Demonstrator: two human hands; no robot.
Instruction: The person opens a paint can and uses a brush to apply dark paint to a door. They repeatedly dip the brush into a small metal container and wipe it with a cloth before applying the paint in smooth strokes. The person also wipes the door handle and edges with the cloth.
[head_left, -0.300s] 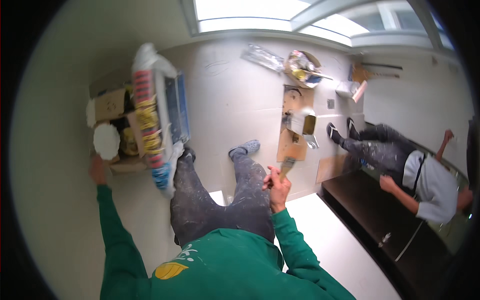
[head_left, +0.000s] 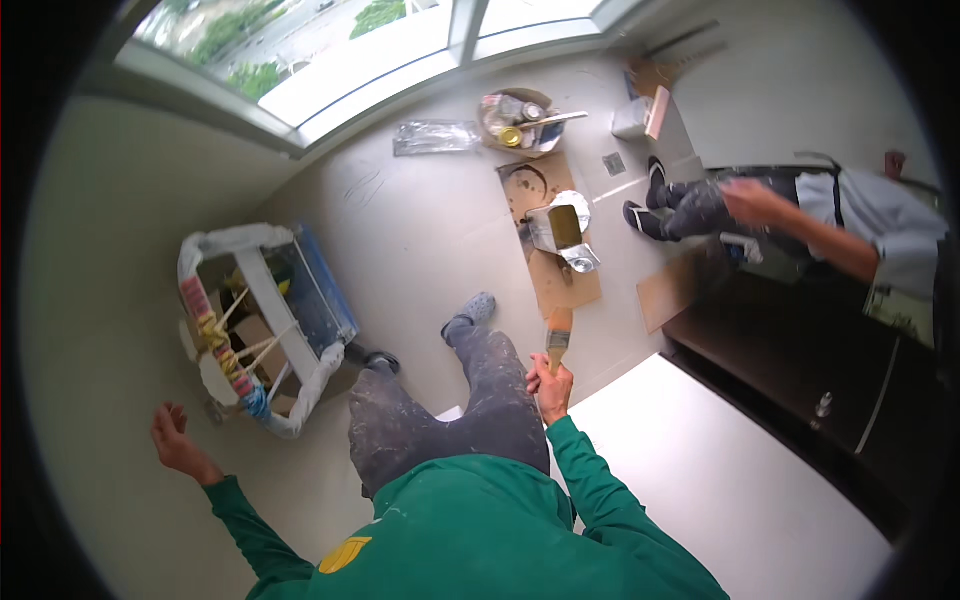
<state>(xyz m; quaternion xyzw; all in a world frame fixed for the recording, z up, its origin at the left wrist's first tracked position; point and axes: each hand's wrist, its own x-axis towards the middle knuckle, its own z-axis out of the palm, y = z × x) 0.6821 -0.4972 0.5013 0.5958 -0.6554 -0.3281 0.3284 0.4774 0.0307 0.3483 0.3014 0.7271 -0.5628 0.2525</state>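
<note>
My right hand (head_left: 551, 390) grips a paintbrush (head_left: 557, 335) by its wooden handle, bristles pointing away from me, just below a stained cardboard sheet (head_left: 547, 282). On that sheet stands an open metal can (head_left: 548, 227) with dark yellowish contents. My left hand (head_left: 175, 440) is off to the left, empty, its fingers loosely bent and apart. Nearest to it is a low trolley-like frame (head_left: 262, 300) wrapped in white plastic, with pink, yellow and blue tape rolls (head_left: 201, 308) along one side and cardboard inside.
Beyond the can sit a box of tins (head_left: 519, 126) and a clear plastic packet (head_left: 433, 139) below the windows (head_left: 320, 60). A co-worker (head_left: 850, 225) is at the right, beside a dark counter (head_left: 765, 390). A white surface (head_left: 700, 480) lies at my lower right.
My view has turned. My left hand has come away from the wrapped frame and cardboard, now lower. The co-worker's hand has risen toward the knee; my right hand still holds the brush.
</note>
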